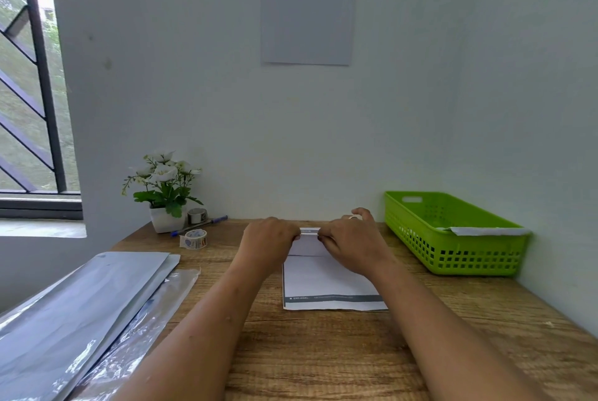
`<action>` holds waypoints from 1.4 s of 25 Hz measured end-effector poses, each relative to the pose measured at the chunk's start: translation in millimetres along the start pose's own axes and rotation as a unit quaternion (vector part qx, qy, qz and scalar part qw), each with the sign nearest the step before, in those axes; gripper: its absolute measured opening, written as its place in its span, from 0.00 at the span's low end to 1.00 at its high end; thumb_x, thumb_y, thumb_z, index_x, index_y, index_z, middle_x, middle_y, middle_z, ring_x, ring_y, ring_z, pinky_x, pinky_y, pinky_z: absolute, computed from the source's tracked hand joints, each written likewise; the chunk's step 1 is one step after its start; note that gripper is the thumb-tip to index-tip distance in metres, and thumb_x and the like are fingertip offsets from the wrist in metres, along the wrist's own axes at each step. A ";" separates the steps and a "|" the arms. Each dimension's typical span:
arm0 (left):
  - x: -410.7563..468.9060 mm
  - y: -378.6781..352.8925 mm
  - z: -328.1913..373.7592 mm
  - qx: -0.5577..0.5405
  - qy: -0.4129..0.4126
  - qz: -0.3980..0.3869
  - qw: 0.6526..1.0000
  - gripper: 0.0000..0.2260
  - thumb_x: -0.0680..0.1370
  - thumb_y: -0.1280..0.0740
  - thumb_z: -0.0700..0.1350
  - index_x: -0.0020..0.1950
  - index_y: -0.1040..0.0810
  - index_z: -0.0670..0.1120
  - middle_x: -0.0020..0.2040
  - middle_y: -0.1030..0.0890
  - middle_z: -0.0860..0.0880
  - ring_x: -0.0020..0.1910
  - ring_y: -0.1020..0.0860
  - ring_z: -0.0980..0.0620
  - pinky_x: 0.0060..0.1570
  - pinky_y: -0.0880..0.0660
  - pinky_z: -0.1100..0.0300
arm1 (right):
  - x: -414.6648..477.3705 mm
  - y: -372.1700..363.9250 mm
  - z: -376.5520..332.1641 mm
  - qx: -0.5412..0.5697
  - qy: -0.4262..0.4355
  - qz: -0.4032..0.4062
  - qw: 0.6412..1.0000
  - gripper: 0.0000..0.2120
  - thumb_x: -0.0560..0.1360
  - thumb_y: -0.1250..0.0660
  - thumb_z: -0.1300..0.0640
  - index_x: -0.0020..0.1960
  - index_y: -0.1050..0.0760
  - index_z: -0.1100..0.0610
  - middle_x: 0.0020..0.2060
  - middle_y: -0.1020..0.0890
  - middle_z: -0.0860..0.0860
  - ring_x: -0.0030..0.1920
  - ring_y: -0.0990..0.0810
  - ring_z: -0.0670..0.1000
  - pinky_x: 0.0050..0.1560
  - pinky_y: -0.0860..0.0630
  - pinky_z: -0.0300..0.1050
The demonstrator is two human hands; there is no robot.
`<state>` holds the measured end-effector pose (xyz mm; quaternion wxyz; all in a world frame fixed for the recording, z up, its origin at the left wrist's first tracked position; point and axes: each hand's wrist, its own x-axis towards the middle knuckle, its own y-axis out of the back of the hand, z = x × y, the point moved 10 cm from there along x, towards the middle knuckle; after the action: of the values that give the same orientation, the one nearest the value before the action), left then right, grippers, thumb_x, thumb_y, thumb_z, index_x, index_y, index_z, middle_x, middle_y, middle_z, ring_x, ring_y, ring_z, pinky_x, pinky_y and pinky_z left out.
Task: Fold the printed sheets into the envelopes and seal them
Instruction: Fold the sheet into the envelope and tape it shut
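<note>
A white printed sheet [326, 281] lies on the wooden desk [323, 352] straight ahead, with a dark band of print near its close edge and a crease across its middle. Its far edge is bent over. My left hand [270, 238] and my right hand [351, 240] meet at that far edge, and both pinch the paper with curled fingers. A ring shows on my right hand. A stack of grey envelopes [77, 313] lies at the near left, partly on crinkled clear plastic wrap [145, 323].
A green plastic basket [453, 235] with a white sheet or envelope inside stands at the far right. At the far left are a potted white flower [165, 193], two tape rolls [193, 238], and a blue pen [200, 225]. A printed notice [307, 5] hangs on the wall.
</note>
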<state>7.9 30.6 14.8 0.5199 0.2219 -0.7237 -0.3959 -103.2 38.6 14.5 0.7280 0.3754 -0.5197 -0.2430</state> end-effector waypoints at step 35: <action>-6.1 -6.6 -39.3 -0.098 0.040 0.024 0.994 0.11 0.80 0.42 0.45 0.54 0.21 0.52 0.48 0.19 0.51 0.47 0.22 0.50 0.37 0.32 0.59 | -1.3 3.4 18.9 -0.011 0.006 0.030 0.999 0.15 0.78 0.40 0.45 0.60 0.23 0.49 0.56 0.20 0.47 0.56 0.22 0.52 0.56 0.30 0.50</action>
<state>46.0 17.8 11.7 0.5772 0.1682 -0.6651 -0.4430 -121.5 36.1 19.9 0.7422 0.3527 -0.5236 -0.2250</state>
